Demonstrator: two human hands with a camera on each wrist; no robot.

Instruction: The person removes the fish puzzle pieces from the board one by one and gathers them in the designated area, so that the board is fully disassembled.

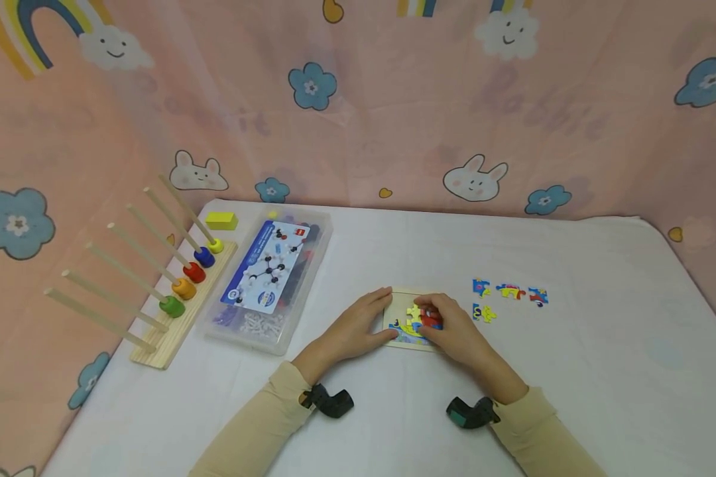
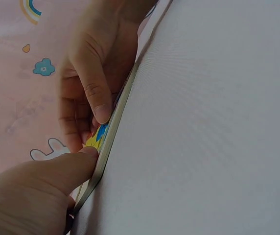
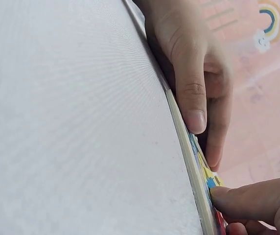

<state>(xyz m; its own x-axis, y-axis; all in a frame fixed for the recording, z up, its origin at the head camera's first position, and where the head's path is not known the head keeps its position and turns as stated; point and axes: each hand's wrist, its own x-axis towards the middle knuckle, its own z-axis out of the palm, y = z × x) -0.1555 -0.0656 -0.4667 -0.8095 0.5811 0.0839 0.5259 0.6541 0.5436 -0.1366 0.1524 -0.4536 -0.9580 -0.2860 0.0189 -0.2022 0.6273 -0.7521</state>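
Note:
A wooden jigsaw board point(image 1: 396, 301) with a colourful picture lies flat on the table in front of the person. My left hand point(image 1: 360, 324) holds its left side, thumb at the near corner and fingers along the far corner. Over the board's right half, my right hand point(image 1: 456, 328) curls its thumb and fingers around a red and blue puzzle piece point(image 1: 431, 319), partly hiding it. Yellow pieces point(image 1: 414, 315) lie in the board between the hands. In the right wrist view, the right thumb point(image 3: 238, 198) touches the picture beside the board's edge. Several loose puzzle pieces point(image 1: 510, 291) lie to the right.
To the left stands a wooden peg rack point(image 1: 161, 348) with coloured beads on some of its slanting pegs. Beside it lies a clear plastic case point(image 1: 280, 334) with a blue and white label, and a yellow block point(image 1: 221, 220) sits behind. A pink patterned cloth point(image 1: 382, 132) hangs behind the table.

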